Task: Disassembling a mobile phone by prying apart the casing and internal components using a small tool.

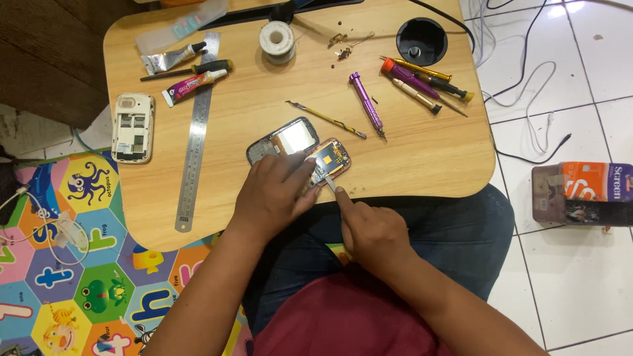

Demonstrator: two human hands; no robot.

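From the head camera, the left hand (273, 194) lies over the near edge of an opened phone body (328, 160), its fingers closed down on it and pinning it to the wooden table (422, 151). The exposed circuit board faces up just beyond those fingertips. The right hand (369, 227) sits close to the left hand's outer side, fingers pinched together around a small flat metal tool (330, 182) whose tip meets the phone body's near edge, right between the two hands.

Touching the phone body on its far side, just past the left hand's knuckles, lies a separated screen frame (282, 140). Farther out from the right hand rest a thin yellow-handled pick (326, 119), a purple screwdriver (366, 103) and a cluster of more screwdrivers (422, 80). Well off to the left hand's outer side a steel ruler (196, 135) runs lengthwise, with a white phone back (132, 126) beyond it and glue tubes (188, 72) near its far end.
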